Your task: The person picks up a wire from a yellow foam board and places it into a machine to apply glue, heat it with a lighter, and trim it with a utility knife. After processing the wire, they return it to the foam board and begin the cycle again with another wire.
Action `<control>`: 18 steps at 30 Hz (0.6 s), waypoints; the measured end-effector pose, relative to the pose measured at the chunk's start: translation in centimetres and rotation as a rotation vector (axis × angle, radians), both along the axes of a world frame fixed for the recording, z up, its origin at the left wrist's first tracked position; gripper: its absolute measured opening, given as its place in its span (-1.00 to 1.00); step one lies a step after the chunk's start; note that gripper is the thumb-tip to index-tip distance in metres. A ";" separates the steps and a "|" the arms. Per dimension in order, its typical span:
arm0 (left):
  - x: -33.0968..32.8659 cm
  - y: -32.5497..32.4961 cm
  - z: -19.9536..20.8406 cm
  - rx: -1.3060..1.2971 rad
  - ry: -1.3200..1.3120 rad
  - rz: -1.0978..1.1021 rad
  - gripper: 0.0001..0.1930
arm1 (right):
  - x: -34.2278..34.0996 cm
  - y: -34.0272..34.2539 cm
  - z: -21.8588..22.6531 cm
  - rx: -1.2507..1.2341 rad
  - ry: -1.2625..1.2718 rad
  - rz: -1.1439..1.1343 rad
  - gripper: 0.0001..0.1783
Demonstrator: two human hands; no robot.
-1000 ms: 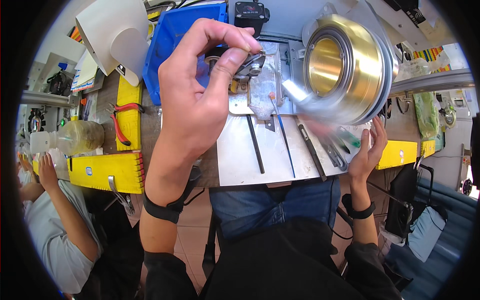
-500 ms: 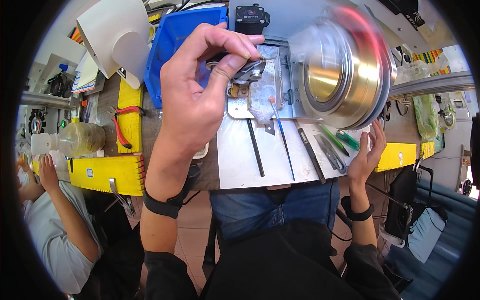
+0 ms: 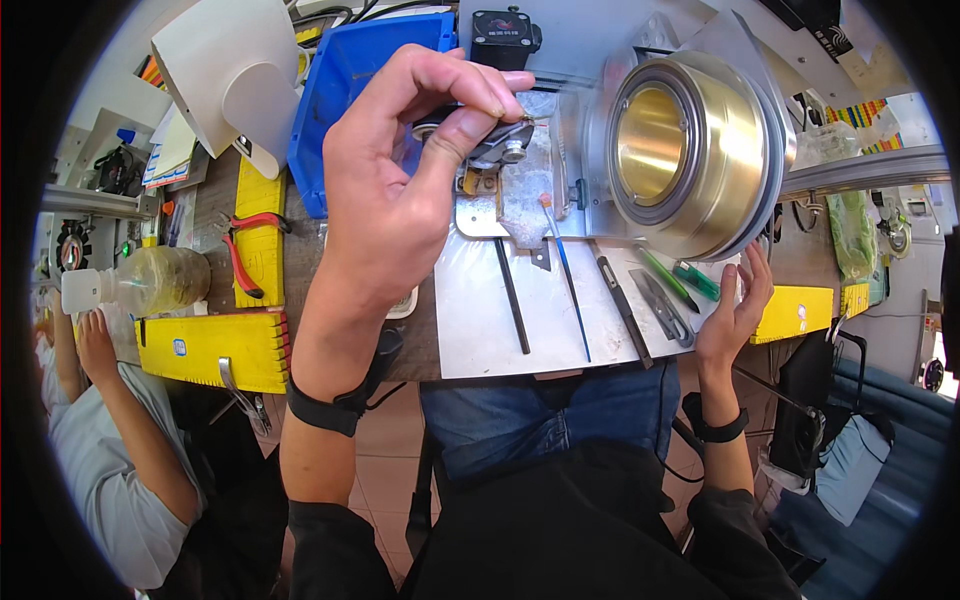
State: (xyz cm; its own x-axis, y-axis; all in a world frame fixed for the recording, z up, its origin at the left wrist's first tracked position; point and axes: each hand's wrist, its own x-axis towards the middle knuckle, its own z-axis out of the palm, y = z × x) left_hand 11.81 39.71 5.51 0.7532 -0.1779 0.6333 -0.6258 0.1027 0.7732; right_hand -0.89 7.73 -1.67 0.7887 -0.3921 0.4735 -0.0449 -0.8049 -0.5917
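My left hand (image 3: 395,190) is raised over the machine's metal plate (image 3: 482,222), thumb and fingers pinched together. Whatever lies between the fingertips is too small to make out. Just below them is a dark clamp-like part with a metal screw (image 3: 514,152). A brass-coloured, hollow drum (image 3: 712,150) with grey flanges stands at the right of the plate. My right hand (image 3: 728,318) is under the drum's lower right rim, fingers stretched and apart; I cannot tell whether the fingertips touch it.
On a white sheet (image 3: 465,330) lie a thin brush (image 3: 568,285), a black rod (image 3: 512,300), a dark pen-like tool (image 3: 622,310) and tweezers (image 3: 662,308). A blue bin (image 3: 325,110), red-handled pliers (image 3: 240,262) and a plastic bottle (image 3: 165,278) are left. A co-worker's hand (image 3: 97,345) is beside the bottle.
The drum was blurred by spinning and now shows sharp, seemingly stopped or much slower. My hands have barely moved. At far left the co-worker's other arm has come up near the bottle.
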 end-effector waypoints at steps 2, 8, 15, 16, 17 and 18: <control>-0.1 0.1 0.1 0.011 0.017 0.008 -0.89 | 0.0 -0.1 0.0 -0.006 0.004 -0.002 -0.61; 0.0 0.2 0.0 0.042 -0.010 0.022 -0.89 | 0.0 -0.2 -0.2 0.006 0.003 0.012 -0.61; 0.0 0.2 0.0 0.036 -0.007 0.020 -0.89 | 0.0 -0.1 -0.1 0.012 -0.001 0.004 -0.60; 0.0 0.2 0.0 0.038 -0.005 0.020 -0.89 | 0.0 -0.1 -0.1 0.013 0.002 0.004 -0.60; 0.0 0.2 0.0 0.040 -0.004 0.021 -0.89 | 0.0 -0.1 -0.1 0.013 0.002 0.004 -0.60; 0.0 0.2 0.0 0.040 -0.004 0.021 -0.89 | 0.0 -0.1 0.0 0.009 0.003 0.001 -0.60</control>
State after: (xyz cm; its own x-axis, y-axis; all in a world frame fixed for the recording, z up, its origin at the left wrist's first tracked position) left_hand 11.81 39.90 5.52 0.7547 -0.1872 0.6288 -0.6303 0.0590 0.7741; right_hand -0.89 7.66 -1.71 0.7904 -0.3956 0.4677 -0.0455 -0.7994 -0.5991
